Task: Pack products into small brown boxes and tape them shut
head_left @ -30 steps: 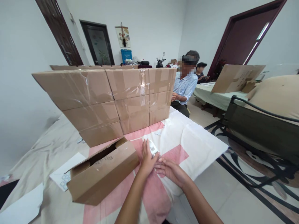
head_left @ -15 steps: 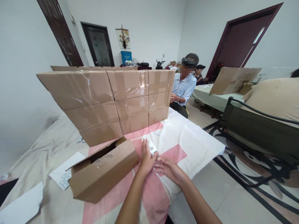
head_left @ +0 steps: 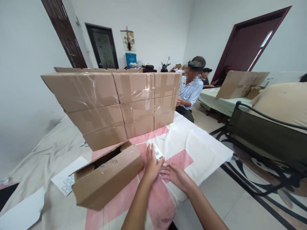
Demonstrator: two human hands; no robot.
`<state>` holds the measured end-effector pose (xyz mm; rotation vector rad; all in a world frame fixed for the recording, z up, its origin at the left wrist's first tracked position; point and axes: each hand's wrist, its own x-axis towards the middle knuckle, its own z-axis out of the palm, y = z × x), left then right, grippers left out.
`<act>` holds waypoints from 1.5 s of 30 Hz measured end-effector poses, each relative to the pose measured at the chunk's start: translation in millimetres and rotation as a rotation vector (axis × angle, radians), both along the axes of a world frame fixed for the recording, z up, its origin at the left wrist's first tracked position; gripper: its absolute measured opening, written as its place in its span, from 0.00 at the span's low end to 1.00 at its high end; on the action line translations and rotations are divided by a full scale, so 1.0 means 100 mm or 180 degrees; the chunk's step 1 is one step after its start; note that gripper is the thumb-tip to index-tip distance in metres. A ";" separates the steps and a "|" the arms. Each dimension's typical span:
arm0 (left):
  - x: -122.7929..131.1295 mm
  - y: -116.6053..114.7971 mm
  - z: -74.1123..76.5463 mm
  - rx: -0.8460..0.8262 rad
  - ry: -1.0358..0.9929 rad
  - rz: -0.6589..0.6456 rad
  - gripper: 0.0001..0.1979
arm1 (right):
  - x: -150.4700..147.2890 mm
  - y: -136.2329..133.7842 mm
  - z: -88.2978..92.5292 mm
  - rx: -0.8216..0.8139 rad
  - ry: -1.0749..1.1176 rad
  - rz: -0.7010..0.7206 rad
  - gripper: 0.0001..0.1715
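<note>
My left hand (head_left: 151, 163) is closed round a small white object with dark print (head_left: 157, 153), held just above the pink-and-white cloth (head_left: 192, 143). Beside it my right hand (head_left: 173, 174) rests low over the cloth, its fingertips touching the same white object from the right. An open brown cardboard box (head_left: 107, 175) lies on its side just left of my left hand, its flaps open toward the back.
A wall of taped cardboard boxes (head_left: 115, 102) is stacked behind the open box. White sheets (head_left: 64, 179) lie at the left on the grey cloth. A seated person (head_left: 189, 89) works behind the stack. A dark chair frame (head_left: 263, 131) stands at the right.
Only the view has shifted slightly. Both hands stay together on the white object beside the open box.
</note>
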<state>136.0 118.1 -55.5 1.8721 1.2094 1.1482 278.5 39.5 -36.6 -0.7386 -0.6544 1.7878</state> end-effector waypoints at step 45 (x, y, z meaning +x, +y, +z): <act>0.03 0.05 0.13 -0.0814 0.0172 0.0163 0.50 | -0.01 0.02 -0.06 0.0091 0.0029 0.0011 0.12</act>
